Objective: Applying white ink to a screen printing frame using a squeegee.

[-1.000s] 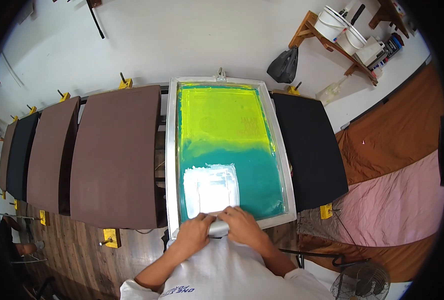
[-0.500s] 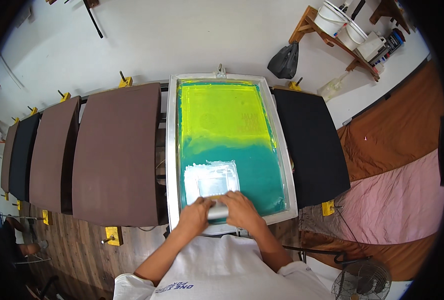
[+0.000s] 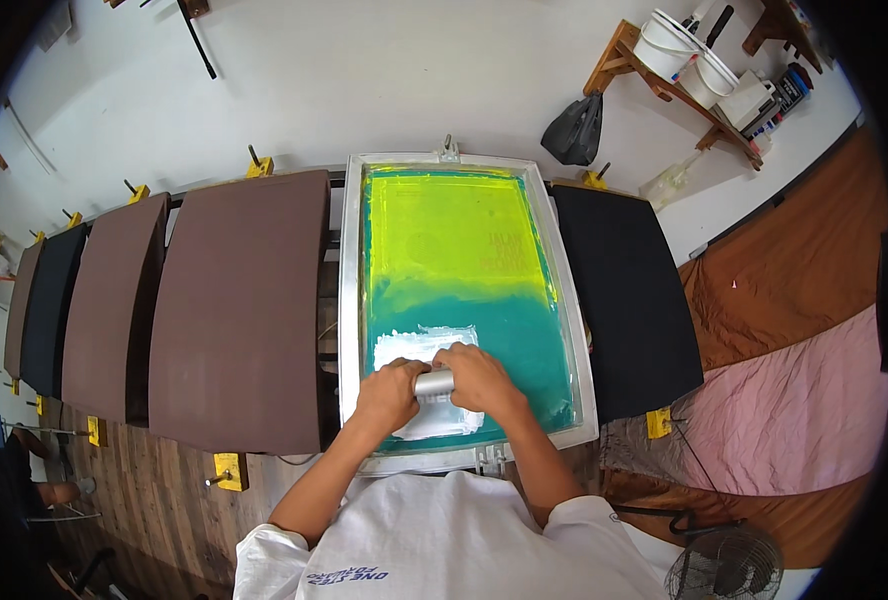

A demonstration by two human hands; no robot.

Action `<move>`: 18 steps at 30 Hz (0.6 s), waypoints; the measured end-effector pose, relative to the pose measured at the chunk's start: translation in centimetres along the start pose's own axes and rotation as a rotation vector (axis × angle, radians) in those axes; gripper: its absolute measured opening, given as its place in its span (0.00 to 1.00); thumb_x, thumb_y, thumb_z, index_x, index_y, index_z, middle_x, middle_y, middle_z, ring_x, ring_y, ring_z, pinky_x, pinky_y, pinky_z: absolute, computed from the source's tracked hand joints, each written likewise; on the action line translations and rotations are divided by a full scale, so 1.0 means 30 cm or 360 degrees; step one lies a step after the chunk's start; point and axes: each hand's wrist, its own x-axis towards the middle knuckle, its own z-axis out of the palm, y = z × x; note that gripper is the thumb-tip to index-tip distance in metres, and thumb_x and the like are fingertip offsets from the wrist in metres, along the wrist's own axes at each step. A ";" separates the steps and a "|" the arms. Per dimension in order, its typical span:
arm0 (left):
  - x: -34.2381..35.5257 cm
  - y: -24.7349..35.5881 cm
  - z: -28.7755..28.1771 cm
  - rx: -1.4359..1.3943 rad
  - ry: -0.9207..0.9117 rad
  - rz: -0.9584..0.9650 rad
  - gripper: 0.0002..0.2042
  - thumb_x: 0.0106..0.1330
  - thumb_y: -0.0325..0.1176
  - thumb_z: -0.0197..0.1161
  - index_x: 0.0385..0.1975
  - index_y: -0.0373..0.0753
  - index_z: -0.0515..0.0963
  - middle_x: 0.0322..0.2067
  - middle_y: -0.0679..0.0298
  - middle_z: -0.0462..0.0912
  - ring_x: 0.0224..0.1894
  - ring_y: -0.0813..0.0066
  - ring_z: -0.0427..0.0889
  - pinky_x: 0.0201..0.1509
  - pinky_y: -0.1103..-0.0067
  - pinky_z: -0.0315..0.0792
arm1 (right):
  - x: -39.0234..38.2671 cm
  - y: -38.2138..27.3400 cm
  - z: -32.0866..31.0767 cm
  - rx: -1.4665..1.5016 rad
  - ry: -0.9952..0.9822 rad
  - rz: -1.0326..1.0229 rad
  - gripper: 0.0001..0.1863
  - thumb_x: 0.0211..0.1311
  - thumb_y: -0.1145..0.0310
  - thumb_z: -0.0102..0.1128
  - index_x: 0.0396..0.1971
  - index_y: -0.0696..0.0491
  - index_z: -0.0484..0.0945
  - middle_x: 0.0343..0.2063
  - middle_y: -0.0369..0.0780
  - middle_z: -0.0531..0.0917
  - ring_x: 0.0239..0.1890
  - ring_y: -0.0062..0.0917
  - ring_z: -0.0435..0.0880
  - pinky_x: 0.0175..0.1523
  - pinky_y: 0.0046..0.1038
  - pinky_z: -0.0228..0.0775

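Note:
A silver-framed printing screen [image 3: 349, 300] has a mesh coated yellow at the far end and teal [image 3: 514, 350] nearer me. A patch of white ink [image 3: 434, 420] lies at its near left part. Both my hands are closed on a squeegee with a rounded silver handle [image 3: 434, 382], over that white ink: my left hand [image 3: 391, 395] grips its left end, my right hand [image 3: 474, 380] its right. The squeegee's blade is hidden under my fingers and the handle.
Brown padded boards [image 3: 234, 310] line the left, a black one [image 3: 624, 300] the right. A wall shelf [image 3: 664, 85] holds white buckets, above a black bag [image 3: 572, 128]. Brown-and-pink fabric [image 3: 784, 400] spreads rightward, near a fan [image 3: 724, 565]. A person's leg [image 3: 59, 492] shows far left.
My two hands and the squeegee have moved forward from the screen's near edge to the middle of the white ink patch, which is now partly hidden behind them.

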 end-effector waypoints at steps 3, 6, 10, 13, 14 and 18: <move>-0.045 -0.005 0.040 0.0019 0.0066 0.0035 0.25 0.44 0.19 0.63 0.47 0.44 0.81 0.43 0.58 0.84 0.38 0.52 0.84 0.43 0.64 0.80 | -0.051 0.022 0.060 -0.0024 0.0105 -0.0064 0.21 0.40 0.83 0.59 0.39 0.54 0.79 0.38 0.46 0.79 0.45 0.44 0.77 0.52 0.40 0.72; -0.113 0.006 0.069 -0.0009 0.0036 0.0043 0.25 0.44 0.20 0.65 0.48 0.43 0.80 0.45 0.59 0.83 0.38 0.52 0.85 0.43 0.65 0.80 | -0.139 -0.011 0.087 0.0025 0.0065 0.0004 0.23 0.38 0.83 0.59 0.41 0.55 0.78 0.39 0.45 0.79 0.46 0.43 0.76 0.54 0.40 0.70; -0.183 0.042 0.071 0.0003 -0.0200 0.0030 0.24 0.45 0.22 0.66 0.48 0.43 0.80 0.46 0.57 0.83 0.38 0.52 0.85 0.44 0.65 0.80 | -0.236 -0.033 0.109 0.0074 -0.0012 0.0077 0.23 0.39 0.82 0.58 0.42 0.55 0.80 0.39 0.45 0.80 0.48 0.43 0.77 0.54 0.39 0.71; -0.207 0.051 0.045 -0.0031 -0.0284 0.0031 0.22 0.49 0.24 0.64 0.48 0.44 0.81 0.42 0.54 0.84 0.38 0.51 0.85 0.44 0.63 0.80 | -0.255 -0.040 0.093 0.0142 -0.0139 0.0072 0.22 0.38 0.82 0.58 0.40 0.56 0.82 0.37 0.46 0.82 0.46 0.44 0.79 0.53 0.39 0.72; -0.193 0.049 0.030 -0.0028 -0.0368 0.0035 0.22 0.49 0.25 0.63 0.47 0.45 0.81 0.40 0.54 0.84 0.38 0.52 0.85 0.44 0.62 0.80 | -0.243 -0.040 0.073 0.0177 -0.0195 0.0050 0.21 0.39 0.82 0.58 0.39 0.56 0.83 0.35 0.47 0.83 0.44 0.44 0.81 0.51 0.40 0.73; -0.083 0.061 -0.025 0.0023 -0.0242 0.0038 0.20 0.49 0.24 0.63 0.45 0.48 0.83 0.36 0.54 0.85 0.37 0.52 0.85 0.44 0.62 0.79 | -0.137 -0.026 -0.013 0.0036 -0.0113 0.0005 0.20 0.41 0.81 0.59 0.39 0.52 0.83 0.35 0.48 0.83 0.42 0.45 0.82 0.48 0.42 0.74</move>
